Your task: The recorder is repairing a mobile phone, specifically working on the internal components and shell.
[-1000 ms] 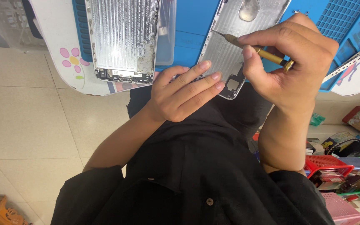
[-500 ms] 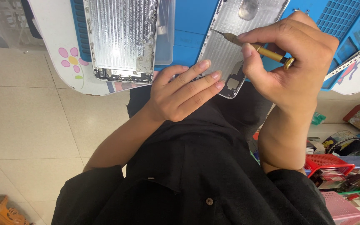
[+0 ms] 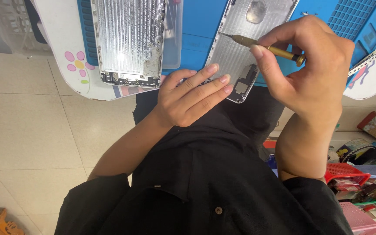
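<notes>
My right hand [image 3: 312,72] grips a slim brass-coloured screwdriver [image 3: 262,45], its tip resting on the inner face of a silver phone back housing [image 3: 240,32]. My left hand [image 3: 190,98] lies with its fingers stretched out on the lower corner of that housing, pinning it on the blue work mat [image 3: 199,26]. To the left lies a second phone part [image 3: 129,41], a silver metal-backed screen assembly, untouched.
The mat sits on a white table [image 3: 59,39] with a flower sticker at its edge. Red and pink plastic baskets [image 3: 349,174] with small goods stand at the lower right. Beige floor tiles [image 3: 27,130] show at the left. My black shirt fills the lower middle.
The screwdriver tip has shifted slightly on the housing; both hands stay in the same places.
</notes>
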